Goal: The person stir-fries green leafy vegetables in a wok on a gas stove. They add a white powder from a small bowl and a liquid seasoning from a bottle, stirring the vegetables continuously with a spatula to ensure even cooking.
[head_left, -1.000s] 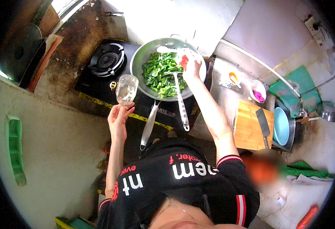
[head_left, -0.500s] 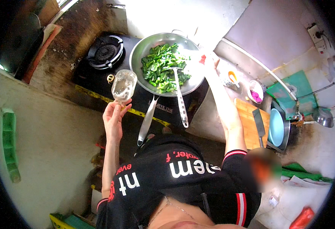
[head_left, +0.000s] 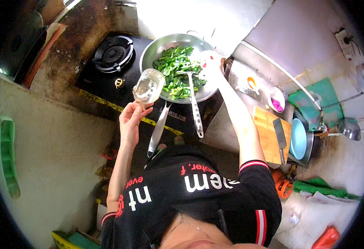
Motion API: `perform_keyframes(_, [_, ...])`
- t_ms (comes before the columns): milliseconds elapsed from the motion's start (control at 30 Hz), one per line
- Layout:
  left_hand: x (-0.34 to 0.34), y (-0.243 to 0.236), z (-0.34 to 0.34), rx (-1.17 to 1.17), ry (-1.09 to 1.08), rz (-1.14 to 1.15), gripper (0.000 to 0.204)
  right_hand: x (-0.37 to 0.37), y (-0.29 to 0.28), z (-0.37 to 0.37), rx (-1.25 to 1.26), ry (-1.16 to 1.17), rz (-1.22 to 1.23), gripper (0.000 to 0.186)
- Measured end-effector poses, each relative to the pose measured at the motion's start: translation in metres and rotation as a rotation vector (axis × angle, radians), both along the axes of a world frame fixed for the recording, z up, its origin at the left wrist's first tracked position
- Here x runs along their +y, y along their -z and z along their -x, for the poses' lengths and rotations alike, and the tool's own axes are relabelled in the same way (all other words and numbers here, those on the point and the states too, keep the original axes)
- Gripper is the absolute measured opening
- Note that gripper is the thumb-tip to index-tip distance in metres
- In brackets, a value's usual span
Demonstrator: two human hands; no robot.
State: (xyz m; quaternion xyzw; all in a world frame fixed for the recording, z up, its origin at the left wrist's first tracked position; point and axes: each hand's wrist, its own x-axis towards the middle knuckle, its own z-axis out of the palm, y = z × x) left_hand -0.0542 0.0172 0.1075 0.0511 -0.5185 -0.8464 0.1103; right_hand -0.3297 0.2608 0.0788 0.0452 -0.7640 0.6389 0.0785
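My left hand (head_left: 134, 114) grips a clear lidless container (head_left: 148, 86), tilted at the pan's left rim, with some pale residue inside. My right hand (head_left: 219, 67) is closed on a white-and-red item (head_left: 207, 60), washed out by glare, over the right side of the steel frying pan (head_left: 149, 56). Chopped leafy greens (head_left: 169, 62) lie in the pan. A slotted metal turner (head_left: 195, 110) rests among them, its handle over the near rim, beside the pan's long handle (head_left: 159, 130).
An empty burner (head_left: 114, 54) is left of the pan. At right are a wooden board (head_left: 265, 137) with a cleaver (head_left: 280, 137), a blue basin (head_left: 298, 141), a bowl with something purple (head_left: 275, 99) and an orange spoon (head_left: 252, 85). An orange gas cylinder (head_left: 283, 186) sits below.
My left hand has moved the container up and rightward to the pan's rim. My right hand has shifted right along the pan's far right side. The whole scene sits slightly higher in view.
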Motion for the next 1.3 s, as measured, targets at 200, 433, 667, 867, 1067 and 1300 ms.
perform_keyframes(200, [0.000,-0.001,-0.005,0.025,0.033,-0.087,0.013,-0.021,-0.101,-0.110,0.231,-0.172,0.265,0.020])
perform_keyframes(433, [-0.001,-0.002,-0.018,0.078,0.068,-0.064,0.018,-0.053,-0.105,-0.190,0.043,-0.538,0.204,0.015])
perform_keyframes(667, [-0.006,-0.006,-0.023,0.089,0.117,-0.020,0.022,-0.063,-0.110,-0.198,0.262,-0.724,0.046,0.009])
perform_keyframes(867, [-0.012,-0.011,-0.028,0.084,0.123,0.030,0.022,-0.040,-0.127,-0.197,0.308,-0.731,-0.060,0.008])
perform_keyframes(1067, [-0.012,-0.015,-0.026,0.103,0.148,0.070,0.020,-0.041,-0.118,-0.197,0.187,-0.778,-0.037,0.008])
perform_keyframes(1300, [-0.011,-0.013,-0.025,0.122,0.147,0.115,0.020,-0.036,-0.127,-0.191,0.103,-0.675,-0.036,0.010])
